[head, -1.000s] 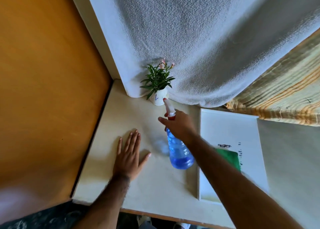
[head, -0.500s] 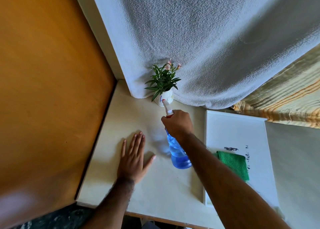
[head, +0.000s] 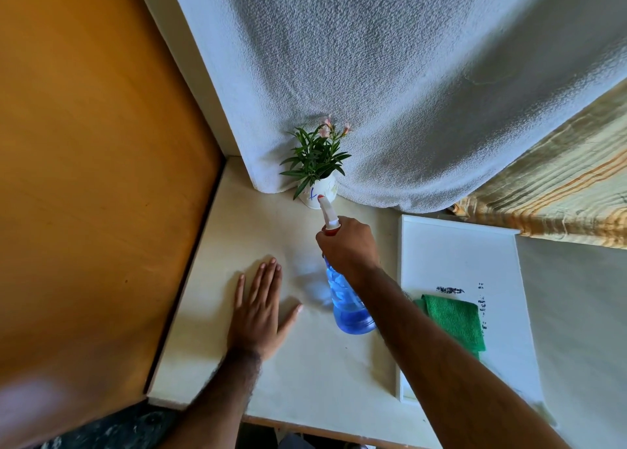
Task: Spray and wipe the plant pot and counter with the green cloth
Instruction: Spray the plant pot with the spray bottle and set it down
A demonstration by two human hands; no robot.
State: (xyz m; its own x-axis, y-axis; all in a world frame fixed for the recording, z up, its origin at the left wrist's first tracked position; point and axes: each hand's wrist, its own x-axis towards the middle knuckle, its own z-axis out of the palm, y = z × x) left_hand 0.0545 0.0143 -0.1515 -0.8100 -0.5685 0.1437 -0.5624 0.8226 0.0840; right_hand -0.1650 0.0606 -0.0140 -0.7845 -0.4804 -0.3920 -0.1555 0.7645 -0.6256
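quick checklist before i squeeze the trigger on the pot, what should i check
1. Nozzle aimed at the plant pot: ok, the tip of the spray bottle points at the pot's side, very close to it.
2. Firm hold on the bottle: ok, the right hand wraps its neck.
3. Liquid in the bottle: ok, blue fluid shows in the lower part.
4. Left hand out of the spray line: ok, it lies flat on the counter, off to the side.
5. Green cloth ready for wiping: ok, it lies on the white board beside the right arm.
6. Finger on the trigger: cannot tell, the hand hides it.
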